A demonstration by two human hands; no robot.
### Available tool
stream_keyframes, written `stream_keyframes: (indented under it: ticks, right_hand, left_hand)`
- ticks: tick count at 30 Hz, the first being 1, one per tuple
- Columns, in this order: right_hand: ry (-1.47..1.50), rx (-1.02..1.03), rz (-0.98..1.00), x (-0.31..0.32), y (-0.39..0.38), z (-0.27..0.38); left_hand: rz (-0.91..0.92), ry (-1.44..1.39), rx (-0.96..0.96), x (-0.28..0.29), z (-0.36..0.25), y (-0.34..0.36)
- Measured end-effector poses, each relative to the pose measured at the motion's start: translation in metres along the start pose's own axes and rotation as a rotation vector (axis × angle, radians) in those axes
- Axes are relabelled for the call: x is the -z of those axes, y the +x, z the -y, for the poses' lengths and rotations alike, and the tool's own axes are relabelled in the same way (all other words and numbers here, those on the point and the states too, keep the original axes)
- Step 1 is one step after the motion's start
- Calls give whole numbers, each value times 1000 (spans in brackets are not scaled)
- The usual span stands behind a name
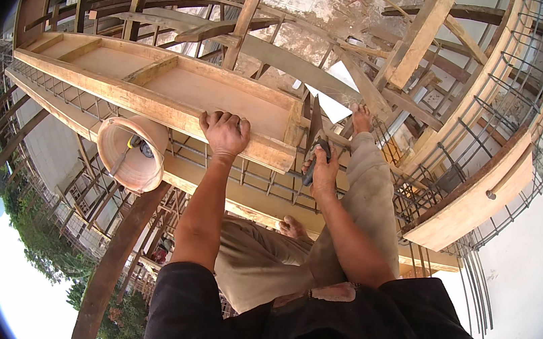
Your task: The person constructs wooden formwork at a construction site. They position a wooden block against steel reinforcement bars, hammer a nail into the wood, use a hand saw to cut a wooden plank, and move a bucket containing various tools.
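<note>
My left hand (225,135) is closed over the near rail of a long wooden formwork panel (193,89), near the panel's right end. The panel is a shallow frame with cross battens. In my right hand (324,172) is a handsaw (316,117), gripped by its black handle. Its dark blade points away from me, close beside the panel's right end. Whether the teeth touch the wood I cannot tell. A steel rebar cage (250,175) runs beneath the panel and the saw.
A pinkish bucket (130,152) holding tools hangs left of my left forearm. My bare feet (362,118) rest on the timbers and rebar. A curved wooden form piece (475,194) stands at right. Loose planks and posts (423,36) cross an open drop beyond.
</note>
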State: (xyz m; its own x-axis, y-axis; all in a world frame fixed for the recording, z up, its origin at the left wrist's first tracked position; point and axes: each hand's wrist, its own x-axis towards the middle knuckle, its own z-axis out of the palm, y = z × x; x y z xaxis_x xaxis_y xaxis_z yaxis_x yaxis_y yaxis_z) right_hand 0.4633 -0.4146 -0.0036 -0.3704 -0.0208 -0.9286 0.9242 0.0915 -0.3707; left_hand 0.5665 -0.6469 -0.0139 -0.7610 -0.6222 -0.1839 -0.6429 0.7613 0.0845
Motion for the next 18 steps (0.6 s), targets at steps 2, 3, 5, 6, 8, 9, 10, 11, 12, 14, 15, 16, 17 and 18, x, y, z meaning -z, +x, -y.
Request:
stream_keyframes:
  ticks: [2, 3, 5, 6, 8, 9, 10, 11, 12, 14, 15, 16, 17, 18]
  right_hand:
    - [-6, 5, 16, -1, 7, -1]
    - [-9, 9, 22, -1, 6, -3]
    - [-13, 11, 16, -3, 9, -3]
    - [-24, 23, 20, -4, 9, -4]
    - [-14, -3, -11, -6, 4, -6]
    - [-22, 6, -32, -7, 3, -6]
    - [-28, 15, -53, -9, 1, -8]
    - [2, 19, -67, -10, 2, -10]
    - [30, 11, -93, -9, 5, -16]
    - [79, -5, -115, -14, 12, -29]
    - [67, 36, -129, -13, 16, -35]
    - [52, 75, -145, -12, 20, -41]
    - [76, 78, -160, -15, 23, -43]
    - [59, 118, -185, -18, 26, -45]
  left_hand:
    - [23, 5, -23, 4, 1, 1]
    - [51, 15, -35, 5, 3, 1]
    - [95, 32, -59, 4, 7, -1]
    - [90, 35, -64, 4, 10, -2]
    - [90, 40, -98, 4, 11, 0]
    - [114, 47, -93, 5, 9, 1]
    - [138, 56, -88, 6, 8, 0]
    - [127, 68, -99, 5, 8, 0]
    - [139, 74, -111, 3, 5, 2]
    - [98, 81, -115, 2, 8, -2]
    - [156, 109, -93, 2, 6, -1]
    - [159, 107, -129, 1, 3, -3]
    - [75, 52, -118, 0, 1, -5]
    - [-7, -6, -105, 0, 1, -6]
